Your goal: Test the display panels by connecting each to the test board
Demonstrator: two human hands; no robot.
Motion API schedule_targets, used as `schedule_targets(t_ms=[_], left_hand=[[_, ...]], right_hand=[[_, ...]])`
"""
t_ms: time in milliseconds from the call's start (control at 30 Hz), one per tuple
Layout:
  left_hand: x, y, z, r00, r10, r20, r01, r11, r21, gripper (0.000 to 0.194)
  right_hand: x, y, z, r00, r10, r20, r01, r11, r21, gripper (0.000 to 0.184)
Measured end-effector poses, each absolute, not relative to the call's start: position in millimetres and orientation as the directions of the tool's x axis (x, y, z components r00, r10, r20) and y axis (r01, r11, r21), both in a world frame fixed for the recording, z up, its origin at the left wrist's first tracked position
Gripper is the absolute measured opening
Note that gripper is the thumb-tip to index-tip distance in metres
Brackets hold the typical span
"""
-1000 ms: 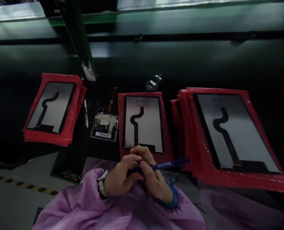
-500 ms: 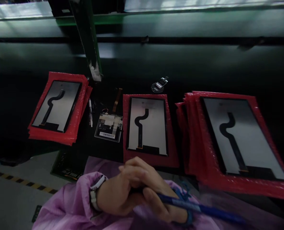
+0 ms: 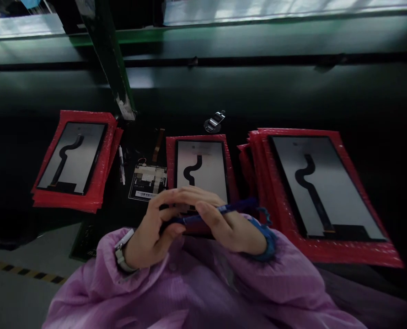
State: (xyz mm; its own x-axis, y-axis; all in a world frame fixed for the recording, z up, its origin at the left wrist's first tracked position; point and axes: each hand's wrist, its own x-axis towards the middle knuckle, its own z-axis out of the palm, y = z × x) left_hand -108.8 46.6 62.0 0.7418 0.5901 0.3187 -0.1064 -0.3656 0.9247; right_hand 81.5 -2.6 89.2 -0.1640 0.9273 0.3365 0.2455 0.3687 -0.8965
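vs half a sec ago: both hands up off the pink smock (image 3: 190,292), now over the lower edge of the middle panel (image 3: 200,169), 1 of 3; blue pen (image 3: 224,209) swung level, tip to the right. left hand (image 3: 148,233) and right hand (image 3: 220,224) both closed narrow on the pen. 3 red bag stacks (image 3: 286,228), 1 board (image 3: 147,183), 1 white pen (image 3: 121,165), 1 clip (image 3: 214,122).
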Motion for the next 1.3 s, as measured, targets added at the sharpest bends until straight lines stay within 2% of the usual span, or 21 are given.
schedule_targets(t_ms=[100,167,200,267,300,367,433,533,600,700,767,833,1033,1167,1300], left_hand=[[-104.7,80.9,63.7,0.688,0.641,0.340,0.055,-0.513,0.857,0.042],[-102.1,117.2,61.7,0.604,0.716,0.350,0.303,-0.612,0.731,0.031],[-100.8,138.2,59.3,0.554,0.747,0.368,0.434,-0.636,0.639,0.028],[-97.6,181.0,51.5,0.486,0.787,0.379,0.649,-0.616,0.447,0.029],[-95.9,200.6,46.2,0.471,0.801,0.370,0.684,-0.596,0.421,0.030],[-92.9,231.2,34.7,0.442,0.838,0.321,0.753,-0.541,0.374,0.032],[-90.8,246.4,25.8,0.424,0.858,0.289,0.778,-0.509,0.368,0.035],[-87.3,241.1,24.9,0.446,0.850,0.279,0.749,-0.525,0.404,0.037],[-82.1,224.7,32.3,0.515,0.820,0.248,0.674,-0.567,0.474,0.037],[-68.9,195.2,45.2,0.689,0.699,0.192,0.457,-0.625,0.633,0.035],[-59.4,179.8,48.9,0.767,0.604,0.216,0.327,-0.658,0.679,0.034],[-52.4,171.0,47.3,0.791,0.551,0.267,0.266,-0.703,0.660,0.033],[-52.1,170.9,32.7,0.787,0.498,0.365,0.222,-0.780,0.585,0.045],[-54.7,174.9,27.6,0.839,0.438,0.323,0.194,-0.795,0.575,0.053],[-55.4,175.8,17.5,0.859,0.372,0.352,0.135,-0.828,0.545,0.046]], right_hand=[[102.7,19.5,78.6,-0.166,0.926,0.339,0.321,0.375,-0.869,0.063],[121.0,36.8,61.2,-0.015,0.940,0.341,0.416,0.316,-0.853,0.066],[130.0,44.9,50.3,0.105,0.939,0.327,0.497,0.235,-0.836,0.059],[145.1,57.7,27.6,0.321,0.895,0.311,0.650,0.031,-0.759,0.045],[150.4,61.9,17.5,0.368,0.880,0.302,0.700,-0.048,-0.713,0.040],[155.8,66.0,2.8,0.370,0.889,0.272,0.760,-0.121,-0.638,0.040],[155.2,66.5,-3.5,0.314,0.921,0.231,0.785,-0.115,-0.609,0.047],[148.6,65.7,-2.1,0.289,0.927,0.237,0.772,-0.080,-0.630,0.049],[143.4,65.4,1.8,0.320,0.908,0.270,0.697,-0.033,-0.716,0.050],[136.9,64.6,8.8,0.390,0.889,0.240,0.386,0.079,-0.919,0.056],[133.9,63.0,14.4,0.434,0.880,0.192,0.143,0.143,-0.979,0.052],[132.0,60.8,20.3,0.473,0.866,0.164,-0.001,0.186,-0.982,0.044],[129.6,56.5,26.5,0.446,0.893,0.063,-0.189,0.163,-0.968,0.045],[129.1,58.7,20.4,0.419,0.908,0.003,-0.224,0.106,-0.969,0.044],[124.7,61.8,18.0,0.396,0.918,-0.027,-0.186,0.051,-0.981,0.050]])
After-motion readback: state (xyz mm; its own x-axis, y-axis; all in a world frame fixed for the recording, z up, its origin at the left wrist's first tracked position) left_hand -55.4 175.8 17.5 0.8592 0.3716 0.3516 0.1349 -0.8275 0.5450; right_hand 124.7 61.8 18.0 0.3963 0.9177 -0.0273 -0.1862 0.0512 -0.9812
